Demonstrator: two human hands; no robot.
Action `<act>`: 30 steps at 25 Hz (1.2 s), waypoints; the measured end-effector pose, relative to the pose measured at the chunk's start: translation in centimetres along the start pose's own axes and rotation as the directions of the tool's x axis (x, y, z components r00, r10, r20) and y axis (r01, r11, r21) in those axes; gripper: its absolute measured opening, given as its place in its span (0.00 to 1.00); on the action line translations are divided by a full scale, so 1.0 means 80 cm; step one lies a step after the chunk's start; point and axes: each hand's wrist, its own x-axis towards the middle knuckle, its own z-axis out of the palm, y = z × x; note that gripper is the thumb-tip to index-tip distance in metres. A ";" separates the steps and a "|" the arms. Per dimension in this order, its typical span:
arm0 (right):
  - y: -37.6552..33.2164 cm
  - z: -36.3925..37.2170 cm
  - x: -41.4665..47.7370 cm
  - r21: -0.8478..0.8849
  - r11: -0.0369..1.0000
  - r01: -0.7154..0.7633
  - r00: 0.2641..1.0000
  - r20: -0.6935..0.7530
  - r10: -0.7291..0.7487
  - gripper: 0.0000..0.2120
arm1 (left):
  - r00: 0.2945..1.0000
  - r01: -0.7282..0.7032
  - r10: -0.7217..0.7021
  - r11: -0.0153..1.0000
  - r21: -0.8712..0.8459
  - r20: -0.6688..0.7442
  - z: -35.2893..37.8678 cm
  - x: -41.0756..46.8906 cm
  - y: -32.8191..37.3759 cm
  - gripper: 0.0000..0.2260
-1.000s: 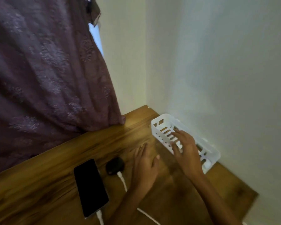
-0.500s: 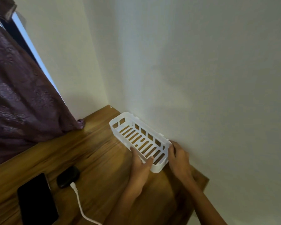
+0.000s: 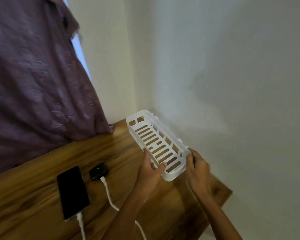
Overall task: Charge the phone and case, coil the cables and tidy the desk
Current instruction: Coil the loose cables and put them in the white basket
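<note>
A white slotted plastic basket (image 3: 164, 130) is held a little above the wooden desk (image 3: 33, 196) near the right wall, empty inside. My left hand (image 3: 150, 172) grips its near left corner and my right hand (image 3: 197, 168) grips its near right end. A black phone (image 3: 72, 190) lies face up on the desk with a white cable (image 3: 80, 224) plugged into its bottom. Beside it sits a black earbud case (image 3: 99, 171) showing a green light, with a second white cable (image 3: 109, 196) plugged in.
A purple curtain (image 3: 35, 75) hangs over the desk's far left, its hem touching the wood. White walls (image 3: 223, 75) meet in a corner behind the basket. The desk's right edge (image 3: 227, 196) ends close to the wall.
Both hands moved from inside the basket to its near end and lifted that end off the desk. The camera swung right, then back left, so phone and case are in full view again.
</note>
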 end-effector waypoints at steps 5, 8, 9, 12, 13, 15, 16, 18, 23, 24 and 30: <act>-0.049 0.028 -0.105 0.048 0.988 0.149 0.989 -0.007 -0.149 0.13 | 0.998 -0.050 0.049 0.997 -0.060 -0.026 -0.094 -0.092 -0.005 0.29; -0.068 0.046 -0.183 0.117 0.977 0.179 0.980 0.067 -0.187 0.13 | 0.995 -0.085 0.082 0.994 -0.065 -0.050 -0.152 -0.162 -0.017 0.29; -0.073 0.051 -0.213 0.146 0.972 0.186 0.976 0.090 -0.200 0.12 | 0.994 -0.094 0.089 0.993 -0.073 -0.059 -0.172 -0.189 -0.023 0.28; -0.084 0.068 -0.307 0.170 0.966 0.194 0.965 0.147 -0.219 0.11 | 0.994 -0.078 0.073 0.995 -0.068 -0.076 -0.228 -0.273 -0.047 0.23; -0.087 0.074 -0.337 0.164 0.968 0.187 0.962 0.168 -0.215 0.10 | 0.995 -0.063 0.057 0.996 -0.061 -0.086 -0.245 -0.300 -0.057 0.21; -0.087 0.084 -0.386 0.149 0.976 0.161 0.960 0.206 -0.190 0.08 | 0.994 -0.018 0.013 0.999 -0.050 -0.106 -0.270 -0.343 -0.077 0.21; -0.083 0.090 -0.405 0.141 0.979 0.148 0.960 0.219 -0.176 0.07 | 0.993 0.007 -0.011 0.999 -0.042 -0.115 -0.278 -0.358 -0.088 0.20; -0.073 0.102 -0.438 0.121 0.985 0.125 0.962 0.227 -0.150 0.08 | 0.991 0.044 -0.048 0.999 -0.030 -0.127 -0.290 -0.382 -0.106 0.20; -0.054 0.121 -0.464 0.063 0.997 0.051 0.962 0.266 -0.066 0.11 | 0.982 0.112 -0.112 0.994 -0.011 -0.154 -0.294 -0.399 -0.134 0.22; -0.052 0.123 -0.463 0.052 0.997 0.061 0.959 0.275 -0.073 0.11 | 0.979 0.129 -0.130 0.992 -0.014 -0.159 -0.294 -0.398 -0.137 0.22; -0.050 0.130 -0.442 0.017 0.995 0.096 0.949 0.300 -0.097 0.11 | 0.974 0.168 -0.168 0.986 -0.015 -0.154 -0.291 -0.379 -0.147 0.23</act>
